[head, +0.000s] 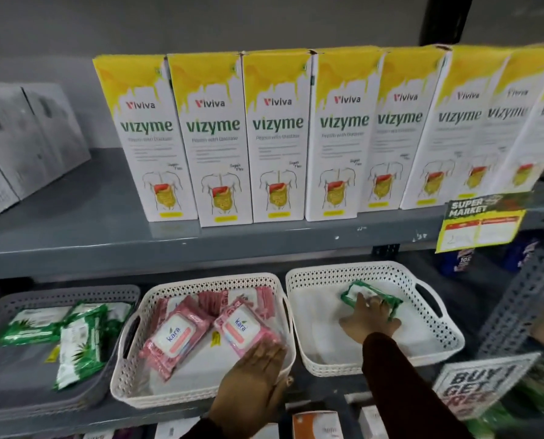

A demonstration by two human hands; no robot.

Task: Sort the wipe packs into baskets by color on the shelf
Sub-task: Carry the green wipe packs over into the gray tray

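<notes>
Left hand [251, 372] flat, fingers spread, on two pink packs [246, 327]; right hand [370, 315] grips one green pack [372, 294]

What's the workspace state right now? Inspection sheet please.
Surface: grey metal shelf holding three baskets side by side.
Job's things: grey basket holds green packs; middle basket holds pink packs; right basket holds one green pack.
Clutter: nothing seen in the baskets beyond packs.
Grippers: left hand rests on the middle basket's front rim, by a pink pack; right hand lies on the green pack in the right basket.
Cables: nothing seen.
Surroundings: Vizyme boxes on the shelf above, grey boxes at left, price tag, promo sign, more goods below.
</notes>
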